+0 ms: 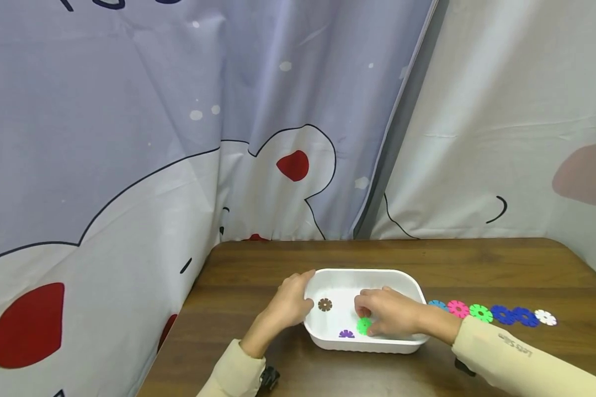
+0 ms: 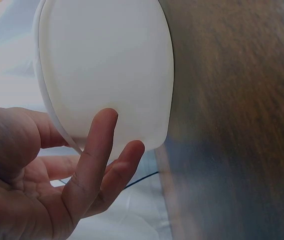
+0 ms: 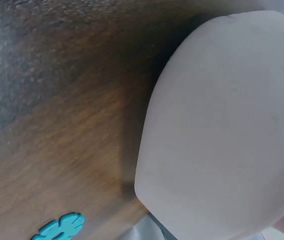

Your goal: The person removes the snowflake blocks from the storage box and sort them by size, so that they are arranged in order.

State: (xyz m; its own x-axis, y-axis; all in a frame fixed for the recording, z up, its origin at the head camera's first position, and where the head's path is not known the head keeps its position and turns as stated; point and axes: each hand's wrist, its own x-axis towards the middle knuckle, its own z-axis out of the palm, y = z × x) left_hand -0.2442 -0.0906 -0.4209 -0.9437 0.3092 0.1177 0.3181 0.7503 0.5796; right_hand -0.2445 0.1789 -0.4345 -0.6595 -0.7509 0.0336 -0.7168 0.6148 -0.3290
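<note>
A white plastic tray (image 1: 345,284) stands on the table. My left hand (image 1: 288,300) grips its left end; in the left wrist view the thumb hooks over the rim and the fingers lie along the outer wall (image 2: 117,60). Inside the tray, my right hand (image 1: 392,311) has its fingers curled down and pinches a green flower-shaped plastic disc (image 1: 363,325). A brown disc (image 1: 325,304) lies near the left end, and a purple one (image 1: 346,333) is partly hidden by the near wall. The right wrist view shows mostly the tray's outer wall (image 3: 216,125).
Right of the tray, a row of discs runs along the wooden table (image 1: 263,253): blue (image 1: 438,304), pink (image 1: 458,309), green (image 1: 480,313), two dark blue (image 1: 514,316) and white (image 1: 546,317). Printed curtains (image 1: 278,82) hang behind the table.
</note>
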